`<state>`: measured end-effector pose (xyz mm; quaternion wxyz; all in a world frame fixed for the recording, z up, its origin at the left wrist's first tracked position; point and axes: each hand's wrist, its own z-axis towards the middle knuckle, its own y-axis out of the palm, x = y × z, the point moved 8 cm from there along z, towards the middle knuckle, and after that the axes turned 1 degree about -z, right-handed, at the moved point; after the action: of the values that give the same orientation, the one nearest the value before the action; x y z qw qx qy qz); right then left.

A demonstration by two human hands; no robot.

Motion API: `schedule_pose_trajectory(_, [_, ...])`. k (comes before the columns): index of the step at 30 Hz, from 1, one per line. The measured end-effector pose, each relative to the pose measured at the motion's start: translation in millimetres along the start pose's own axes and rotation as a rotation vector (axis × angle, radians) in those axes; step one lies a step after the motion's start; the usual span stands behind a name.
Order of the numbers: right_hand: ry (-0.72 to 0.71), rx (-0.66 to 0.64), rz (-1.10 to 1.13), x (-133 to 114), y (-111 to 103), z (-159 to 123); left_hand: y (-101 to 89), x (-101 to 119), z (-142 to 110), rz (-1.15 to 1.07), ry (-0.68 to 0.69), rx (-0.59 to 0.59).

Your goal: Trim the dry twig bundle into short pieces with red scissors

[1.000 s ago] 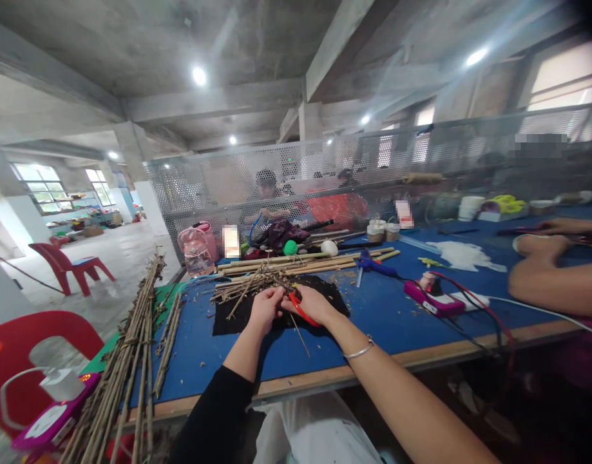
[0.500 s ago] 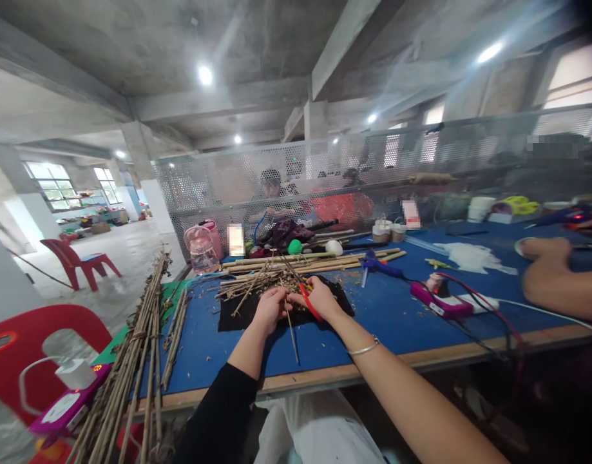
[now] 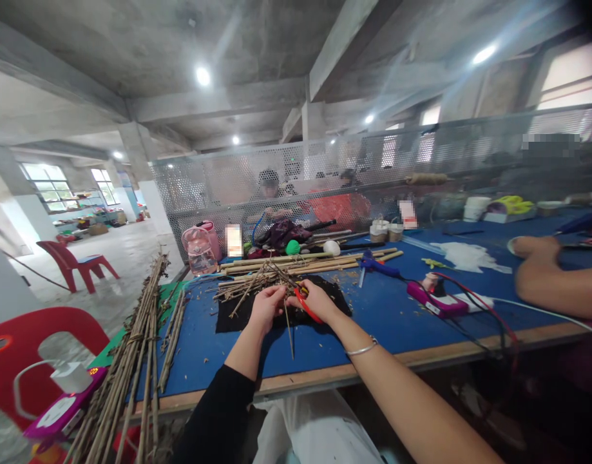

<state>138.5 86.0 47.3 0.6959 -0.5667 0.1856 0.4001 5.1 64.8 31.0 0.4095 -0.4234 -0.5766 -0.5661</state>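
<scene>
My left hand (image 3: 267, 305) is closed on a thin dry twig (image 3: 290, 332), whose lower end points down toward the table's front edge. Close beside it, my right hand (image 3: 315, 300) grips red-handled scissors (image 3: 309, 307); their blades reach up and left over the twigs and are partly hidden. Both hands are above a black cloth (image 3: 238, 319) on the blue table mat (image 3: 324, 357). A heap of cut dry twigs (image 3: 250, 285) and small scraps lies on the cloth, just beyond my fingers.
A tied bundle of long dry stalks (image 3: 131, 357) leans at the table's left corner. A blue glue gun (image 3: 380, 265) and purple power strip (image 3: 435, 301) with cables lie to the right. Another person's arm (image 3: 551, 277) rests farther right. A perforated metal screen (image 3: 213, 187) stands behind.
The twig in my left hand has swung from slanting right to hanging nearly straight down. The scissors have shifted slightly in my right hand. The co-worker's hand at the right has moved.
</scene>
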Motion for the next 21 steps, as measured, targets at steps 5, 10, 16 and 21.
schedule_pose_trajectory(5, [-0.075,-0.012,-0.113,-5.9,-0.4,-0.4,-0.3,0.3,2.1,0.016,0.042,-0.019])
schedule_pose_trajectory(10, [-0.101,0.002,-0.204,-6.2,1.9,0.6,-1.6,-2.2,4.5,-0.019,0.043,-0.027])
schedule_pose_trajectory(16, [-0.098,0.031,-0.222,-8.0,2.9,0.5,1.0,-3.4,5.0,-0.012,0.032,-0.059])
schedule_pose_trajectory(21, [-0.072,-0.032,-0.107,-11.2,6.1,-4.5,3.0,-2.9,4.6,-0.024,0.035,-0.066])
